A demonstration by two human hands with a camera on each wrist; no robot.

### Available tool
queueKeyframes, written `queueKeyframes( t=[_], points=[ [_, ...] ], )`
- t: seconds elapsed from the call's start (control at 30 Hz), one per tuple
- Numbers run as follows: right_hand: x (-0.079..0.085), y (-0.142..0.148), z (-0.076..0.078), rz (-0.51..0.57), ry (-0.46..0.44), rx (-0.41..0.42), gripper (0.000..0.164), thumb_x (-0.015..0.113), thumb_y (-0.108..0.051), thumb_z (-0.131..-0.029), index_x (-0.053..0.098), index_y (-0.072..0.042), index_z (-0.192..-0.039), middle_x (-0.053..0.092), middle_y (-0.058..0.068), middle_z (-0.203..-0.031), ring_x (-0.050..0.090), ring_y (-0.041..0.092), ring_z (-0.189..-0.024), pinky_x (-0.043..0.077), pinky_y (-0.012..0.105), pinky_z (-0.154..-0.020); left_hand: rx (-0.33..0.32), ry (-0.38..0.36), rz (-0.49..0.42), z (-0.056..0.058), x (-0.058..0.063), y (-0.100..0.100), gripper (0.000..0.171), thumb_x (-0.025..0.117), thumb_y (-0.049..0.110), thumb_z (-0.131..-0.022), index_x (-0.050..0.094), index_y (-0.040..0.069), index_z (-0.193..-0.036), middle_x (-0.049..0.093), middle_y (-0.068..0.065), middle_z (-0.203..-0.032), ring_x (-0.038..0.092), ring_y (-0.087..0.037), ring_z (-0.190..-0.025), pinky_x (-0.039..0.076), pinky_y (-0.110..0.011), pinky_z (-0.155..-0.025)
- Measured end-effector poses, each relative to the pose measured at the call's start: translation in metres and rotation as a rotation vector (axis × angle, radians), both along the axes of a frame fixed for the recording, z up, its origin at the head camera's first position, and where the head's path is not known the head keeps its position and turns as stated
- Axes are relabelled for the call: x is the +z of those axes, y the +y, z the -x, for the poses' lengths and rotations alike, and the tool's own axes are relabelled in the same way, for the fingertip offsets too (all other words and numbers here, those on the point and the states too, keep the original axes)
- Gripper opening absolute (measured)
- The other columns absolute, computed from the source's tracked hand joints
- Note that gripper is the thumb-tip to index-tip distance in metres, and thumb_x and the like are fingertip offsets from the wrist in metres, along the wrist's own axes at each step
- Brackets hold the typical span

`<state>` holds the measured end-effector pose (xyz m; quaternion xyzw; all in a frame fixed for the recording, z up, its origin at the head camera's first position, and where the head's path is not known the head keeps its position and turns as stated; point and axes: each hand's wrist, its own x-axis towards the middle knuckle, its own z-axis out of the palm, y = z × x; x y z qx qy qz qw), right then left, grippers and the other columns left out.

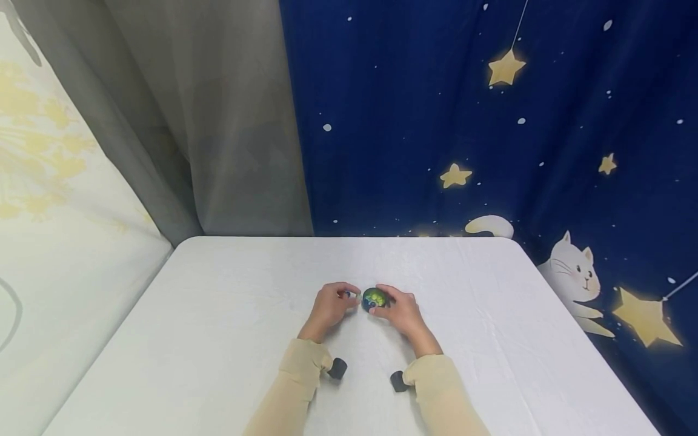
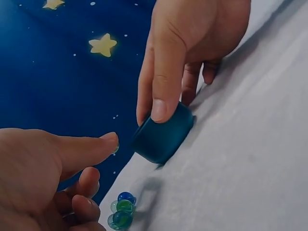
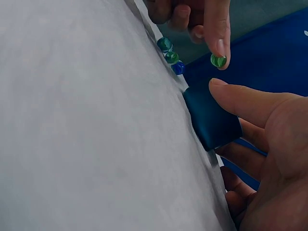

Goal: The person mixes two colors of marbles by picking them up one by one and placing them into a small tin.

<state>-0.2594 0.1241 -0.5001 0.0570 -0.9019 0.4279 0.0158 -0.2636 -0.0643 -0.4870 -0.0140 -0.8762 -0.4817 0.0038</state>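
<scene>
My left hand (image 1: 330,304) pinches a clear green marble (image 3: 218,60) between thumb and forefinger, just left of a small round teal container (image 2: 163,137). My right hand (image 1: 402,310) holds that container by its sides, thumb on the near side and fingers behind. In the head view, green and blue marbles (image 1: 374,298) show inside its open top. The container's base appears to be on or very near the table. Below my left hand, several loose green and blue marbles (image 2: 121,211) lie close together on the table. The left palm hides most of them in the head view.
A white-covered table (image 1: 218,363) extends around both hands. Behind it hang a grey curtain (image 1: 240,121) and a dark blue curtain (image 1: 392,121) with stars and a cat. Black wrist-worn devices (image 1: 337,368) sit by the cream sleeves (image 1: 447,387).
</scene>
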Motion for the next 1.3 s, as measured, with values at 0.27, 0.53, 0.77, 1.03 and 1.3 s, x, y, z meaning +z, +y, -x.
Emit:
queueKeyframes(
  t=[0.27,0.53,0.77,1.03,1.3],
  points=[
    [0.001,0.0,-0.001,0.003,-0.022,-0.006,0.059,0.083,-0.025,-0.076,0.062,-0.017,-0.13,0.058,0.011,-0.133,0.044,0.041,-0.127,0.031,0.058,-0.103,0.004,0.046,-0.076,0.0,0.005,0.0,0.014,0.077,0.014,-0.082,0.075,0.015,-0.096,0.057,0.001,-0.078,0.05,-0.015,-0.068,0.043,-0.028,-0.059],
    [0.0,0.001,-0.001,-0.01,0.008,-0.002,0.059,0.083,-0.026,-0.076,0.062,-0.015,-0.13,0.059,0.013,-0.132,0.046,0.042,-0.125,0.032,0.059,-0.101,0.01,0.058,-0.105,0.0,0.01,0.001,0.014,0.075,0.014,-0.083,0.075,0.015,-0.097,0.057,0.001,-0.08,0.051,-0.016,-0.069,0.044,-0.028,-0.059],
    [0.001,0.001,0.001,0.011,-0.019,-0.002,0.06,0.083,-0.025,-0.076,0.062,-0.017,-0.131,0.058,0.01,-0.133,0.046,0.038,-0.128,0.031,0.055,-0.104,-0.001,0.089,-0.139,-0.001,0.016,0.002,0.015,0.075,0.013,-0.083,0.075,0.013,-0.099,0.056,0.0,-0.08,0.049,-0.016,-0.067,0.043,-0.029,-0.057],
    [0.002,0.001,0.0,0.0,-0.009,0.006,0.059,0.084,-0.023,-0.075,0.062,-0.016,-0.13,0.059,0.01,-0.133,0.048,0.036,-0.127,0.032,0.054,-0.104,0.006,0.117,-0.183,-0.001,0.019,0.004,0.017,0.075,0.015,-0.084,0.076,0.015,-0.1,0.054,0.0,-0.079,0.046,-0.015,-0.063,0.04,-0.027,-0.053],
    [0.002,0.0,0.0,0.007,-0.034,0.001,0.06,0.084,-0.025,-0.075,0.062,-0.017,-0.13,0.06,0.009,-0.132,0.046,0.038,-0.126,0.032,0.056,-0.104,0.006,0.175,-0.222,-0.004,0.02,0.007,0.017,0.075,0.015,-0.084,0.076,0.014,-0.102,0.053,0.0,-0.075,0.043,-0.014,-0.061,0.038,-0.026,-0.052]
  ],
)
